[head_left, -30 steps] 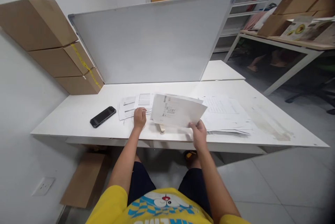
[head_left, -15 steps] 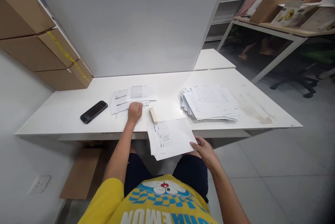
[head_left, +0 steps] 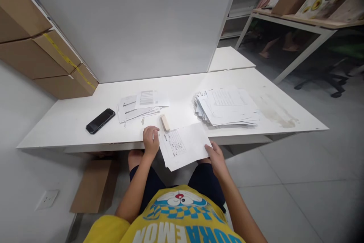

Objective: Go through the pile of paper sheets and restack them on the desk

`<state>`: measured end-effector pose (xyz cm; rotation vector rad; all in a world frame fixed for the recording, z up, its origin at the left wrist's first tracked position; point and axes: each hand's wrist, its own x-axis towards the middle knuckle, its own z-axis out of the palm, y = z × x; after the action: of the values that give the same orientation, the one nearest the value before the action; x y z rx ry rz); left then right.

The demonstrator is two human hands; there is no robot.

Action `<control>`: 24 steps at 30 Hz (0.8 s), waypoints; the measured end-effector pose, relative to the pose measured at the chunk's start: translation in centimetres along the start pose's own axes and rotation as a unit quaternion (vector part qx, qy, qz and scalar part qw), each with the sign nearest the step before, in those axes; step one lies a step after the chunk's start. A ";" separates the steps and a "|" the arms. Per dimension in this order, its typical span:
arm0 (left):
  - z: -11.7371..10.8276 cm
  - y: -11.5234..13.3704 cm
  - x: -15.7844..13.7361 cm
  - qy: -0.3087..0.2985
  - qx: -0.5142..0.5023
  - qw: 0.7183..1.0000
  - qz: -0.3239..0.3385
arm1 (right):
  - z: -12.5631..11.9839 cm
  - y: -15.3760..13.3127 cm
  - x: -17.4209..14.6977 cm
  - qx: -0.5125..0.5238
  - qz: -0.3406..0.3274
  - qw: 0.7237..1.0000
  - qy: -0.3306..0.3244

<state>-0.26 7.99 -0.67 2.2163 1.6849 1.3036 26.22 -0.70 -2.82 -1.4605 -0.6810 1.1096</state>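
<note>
Far left, brown cardboard boxes (head_left: 42,61) piled up beside a pale wall (head_left: 19,121), with yellow tape (head_left: 65,58) across the nearer faces; lower down, a socket plate (head_left: 49,198) on that wall and another carton (head_left: 91,188) on the floor near the end of the white desk (head_left: 182,97). Along the back of the desktop, a broad whiteboard (head_left: 136,27) in a thin frame, upright. Near the desk's left end, a black phone (head_left: 100,121) lying aslant, then a loose pile of papers (head_left: 139,104) with uneven edges. At the front edge, the left hand (head_left: 151,141), fingers curled, right at the left margin of some printed sheets (head_left: 187,146); cannot tell whether pinching them. Just beyond, a small cream block (head_left: 165,122) on the desktop. The sheets themselves partly over the desk's front edge, partly above the lap, with the right hand (head_left: 217,157) grasping their right side between thumb and fingers. Further right, a thicker stack of papers (head_left: 227,108), fanned at its left side, and beside it a brownish smear (head_left: 280,114) on the white top. Behind, open shelves (head_left: 243,4); at far right, grey floor tiles (head_left: 264,201), a second table (head_left: 295,21) bearing cartons, and dim legs (head_left: 269,47) beneath.
</note>
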 end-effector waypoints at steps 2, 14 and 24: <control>-0.3 0.9 -1.5 -0.068 0.028 0.997 -0.009 | 0.2 0.0 0.0 0.032 0.017 0.999 0.002; -1.1 3.0 0.2 -0.205 0.130 0.966 -0.086 | 0.7 0.0 0.0 0.101 0.053 0.993 0.009; -0.4 2.8 -0.2 -0.154 0.108 0.977 -0.097 | 0.4 -0.4 0.0 0.066 0.033 0.997 0.016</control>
<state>1.56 6.54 0.94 2.1528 1.9304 0.7190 25.95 -0.45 -2.40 -1.3935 -0.5304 1.1590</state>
